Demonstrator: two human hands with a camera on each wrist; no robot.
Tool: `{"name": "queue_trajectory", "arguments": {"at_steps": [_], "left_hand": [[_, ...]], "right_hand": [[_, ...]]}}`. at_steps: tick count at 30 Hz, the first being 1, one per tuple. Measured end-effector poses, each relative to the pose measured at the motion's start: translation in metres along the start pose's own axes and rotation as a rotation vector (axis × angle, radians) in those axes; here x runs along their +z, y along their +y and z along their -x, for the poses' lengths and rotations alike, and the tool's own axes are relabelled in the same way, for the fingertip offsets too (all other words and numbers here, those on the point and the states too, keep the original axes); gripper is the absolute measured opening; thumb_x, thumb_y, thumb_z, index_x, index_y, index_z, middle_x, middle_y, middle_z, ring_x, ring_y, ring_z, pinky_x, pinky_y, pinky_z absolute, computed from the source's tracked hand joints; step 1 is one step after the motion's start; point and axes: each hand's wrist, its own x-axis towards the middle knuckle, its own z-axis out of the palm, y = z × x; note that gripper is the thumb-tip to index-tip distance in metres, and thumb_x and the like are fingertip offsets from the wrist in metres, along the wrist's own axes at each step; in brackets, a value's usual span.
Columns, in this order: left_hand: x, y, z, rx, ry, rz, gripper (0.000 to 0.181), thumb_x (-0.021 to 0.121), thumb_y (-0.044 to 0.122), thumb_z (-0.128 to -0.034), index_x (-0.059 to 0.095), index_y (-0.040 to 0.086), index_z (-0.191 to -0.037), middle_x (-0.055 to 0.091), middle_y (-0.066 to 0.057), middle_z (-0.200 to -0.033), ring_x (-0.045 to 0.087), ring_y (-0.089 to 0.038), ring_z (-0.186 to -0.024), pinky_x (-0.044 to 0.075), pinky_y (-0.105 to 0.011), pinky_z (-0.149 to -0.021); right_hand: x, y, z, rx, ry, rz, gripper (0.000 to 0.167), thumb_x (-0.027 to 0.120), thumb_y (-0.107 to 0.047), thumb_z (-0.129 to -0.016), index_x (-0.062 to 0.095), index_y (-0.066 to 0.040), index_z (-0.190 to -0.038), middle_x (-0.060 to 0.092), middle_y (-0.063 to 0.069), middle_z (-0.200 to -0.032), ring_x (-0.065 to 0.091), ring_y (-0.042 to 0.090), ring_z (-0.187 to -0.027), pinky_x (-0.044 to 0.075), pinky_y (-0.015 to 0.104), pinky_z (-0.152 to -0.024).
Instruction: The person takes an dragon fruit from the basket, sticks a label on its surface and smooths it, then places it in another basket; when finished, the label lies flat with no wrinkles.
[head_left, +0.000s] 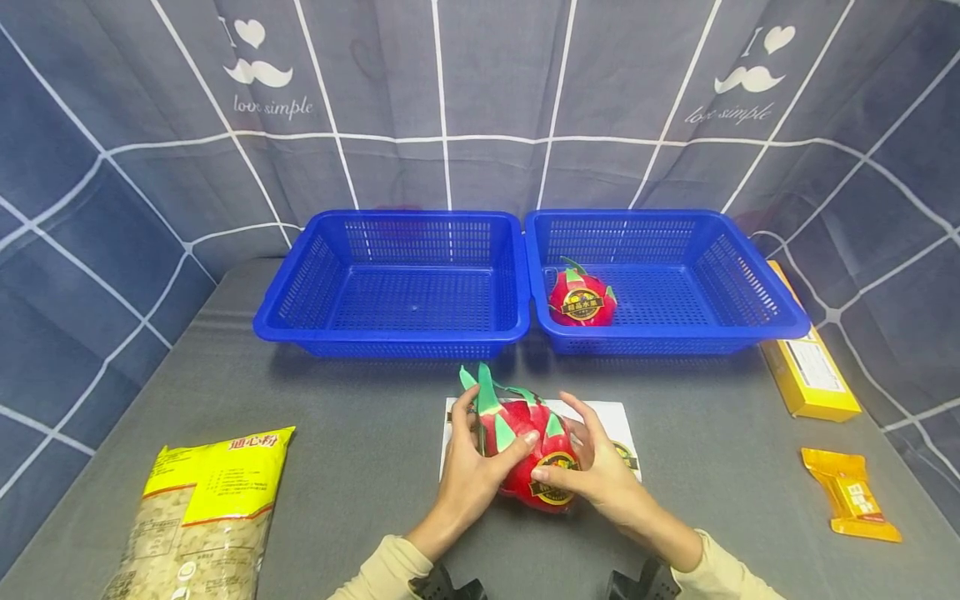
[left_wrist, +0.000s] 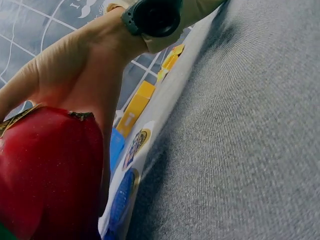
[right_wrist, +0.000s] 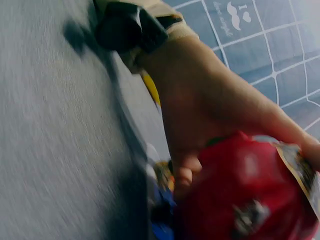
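Observation:
A red dragon fruit [head_left: 517,412] with green scales is held between both hands above the grey table. My left hand [head_left: 467,483] grips its left side, thumb across the front. On its right side my right hand [head_left: 611,483] grips it, the thumb touching a black-and-gold label [head_left: 557,493] on the skin. Under the fruit lies a white sheet [head_left: 617,415] bearing another such label, partly hidden. In the left wrist view the right hand [left_wrist: 82,75] cups the fruit [left_wrist: 50,165]. The right wrist view shows the left hand [right_wrist: 205,100] around it.
Two blue baskets stand behind: the left basket [head_left: 390,336] and the right basket [head_left: 675,332], with a labelled dragon fruit [head_left: 581,283] in the right one. A bag of pasta [head_left: 217,500] lies at left. A yellow box [head_left: 813,375] and an orange packet [head_left: 851,496] lie at right.

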Motion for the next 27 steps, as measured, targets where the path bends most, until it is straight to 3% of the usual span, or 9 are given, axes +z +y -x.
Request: {"name": "queue_trajectory", "arguments": {"at_steps": [3,7,10,14,21,27], "left_hand": [[-0.001,0.001,0.0,0.015,-0.036,-0.011,0.081,0.075,0.029,-0.0696,0.027,0.021,-0.135,0.054,-0.011,-0.114,0.061,-0.018,-0.097,0.052,-0.022,-0.075],[-0.002,0.002,-0.002,0.044,-0.1,-0.02,0.08,0.075,0.028,-0.0697,0.029,0.024,-0.134,0.055,-0.009,-0.11,0.062,-0.018,-0.091,0.053,-0.022,-0.07],[-0.003,0.002,-0.002,0.046,-0.146,-0.032,0.077,0.074,0.029,-0.0714,0.03,0.024,-0.134,0.056,-0.008,-0.109,0.062,-0.018,-0.09,0.053,-0.021,-0.067],[-0.005,0.002,-0.002,0.04,-0.192,-0.05,0.075,0.072,0.029,-0.0726,0.03,0.024,-0.134,0.055,-0.008,-0.11,0.061,-0.017,-0.089,0.053,-0.021,-0.066],[-0.006,0.001,-0.003,0.06,-0.237,-0.086,0.072,0.072,0.03,-0.0728,0.033,0.027,-0.133,0.053,-0.008,-0.109,0.06,-0.015,-0.084,0.052,-0.021,-0.063],[-0.008,-0.001,-0.003,0.071,-0.277,-0.074,0.071,0.071,0.028,-0.0736,0.033,0.029,-0.133,0.054,-0.01,-0.111,0.062,-0.015,-0.085,0.052,-0.02,-0.061]], "right_hand": [[-0.007,-0.001,-0.001,-0.006,-0.091,0.049,0.095,0.074,-0.014,-0.073,0.011,-0.017,-0.143,0.032,0.022,-0.137,0.039,0.036,-0.124,0.048,0.035,-0.091],[-0.019,-0.004,0.0,-0.03,-0.24,0.116,0.101,0.075,-0.013,-0.072,0.006,-0.028,-0.144,0.034,0.024,-0.136,0.05,0.036,-0.114,0.051,0.031,-0.085],[-0.024,-0.004,0.001,-0.053,-0.304,0.172,0.105,0.076,-0.013,-0.07,0.004,-0.032,-0.144,0.031,0.024,-0.137,0.053,0.035,-0.11,0.052,0.027,-0.081],[-0.025,-0.005,0.003,-0.055,-0.306,0.252,0.104,0.078,-0.019,-0.069,0.007,-0.035,-0.144,0.03,0.021,-0.139,0.054,0.032,-0.109,0.052,0.024,-0.078],[-0.023,-0.007,0.005,-0.036,-0.356,0.239,0.102,0.078,-0.018,-0.069,0.009,-0.026,-0.144,0.037,0.02,-0.132,0.058,0.026,-0.102,0.054,0.027,-0.075],[-0.021,-0.009,0.007,-0.013,-0.308,0.311,0.095,0.079,-0.02,-0.068,0.016,-0.028,-0.14,0.046,0.016,-0.124,0.06,0.018,-0.098,0.053,0.026,-0.075]]}}
